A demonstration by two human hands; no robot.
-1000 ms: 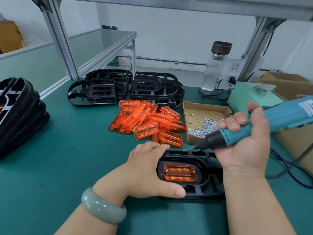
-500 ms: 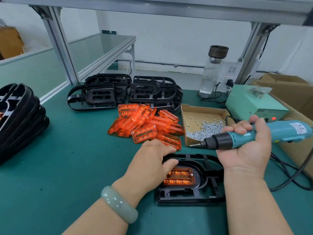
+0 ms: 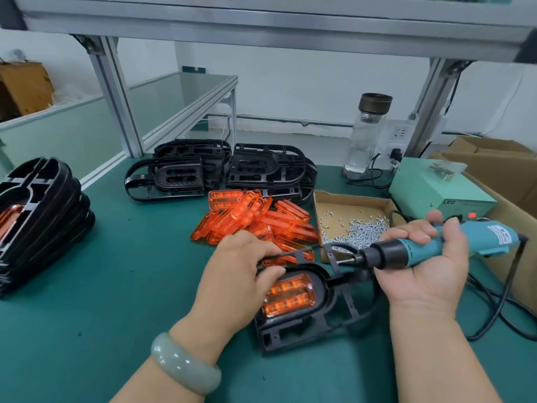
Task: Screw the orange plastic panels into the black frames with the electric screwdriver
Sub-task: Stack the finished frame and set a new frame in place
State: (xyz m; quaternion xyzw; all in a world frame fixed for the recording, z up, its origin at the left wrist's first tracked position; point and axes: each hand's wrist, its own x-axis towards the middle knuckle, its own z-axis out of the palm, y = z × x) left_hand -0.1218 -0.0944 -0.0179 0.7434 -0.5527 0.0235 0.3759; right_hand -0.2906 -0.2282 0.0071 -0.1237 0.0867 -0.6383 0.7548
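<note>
Head view: on the green mat [image 3: 116, 286], a black frame [image 3: 305, 324] lies just below the picture's centre, its far side raised so that it tilts toward the person. An orange panel [image 3: 287, 296] sits in its oval recess. The left hand [image 3: 232, 274], reaching in from 7 o'clock with a pale green bangle [image 3: 183, 365] on the wrist, has its fingers curled over the frame's left end and grips it. The right hand [image 3: 427, 274], reaching in from 5 o'clock, lies palm up, fingers and thumb wrapped round the electric screwdriver [image 3: 436, 248]. The tool's bit points toward 9 o'clock, its tip at the frame's thin outer rail; whether it touches cannot be told.

At 12 o'clock from the frame lies a heap of loose orange panels [image 3: 255, 216]. At 1 o'clock a cardboard tray [image 3: 348, 202] holds small screws [image 3: 363, 231]. Bare frames [image 3: 180, 175] are stacked at 11 o'clock, and a taller stack [image 3: 40, 222] stands at 9 o'clock. A green power box [image 3: 430, 190] at 2 o'clock shows a red light.
</note>
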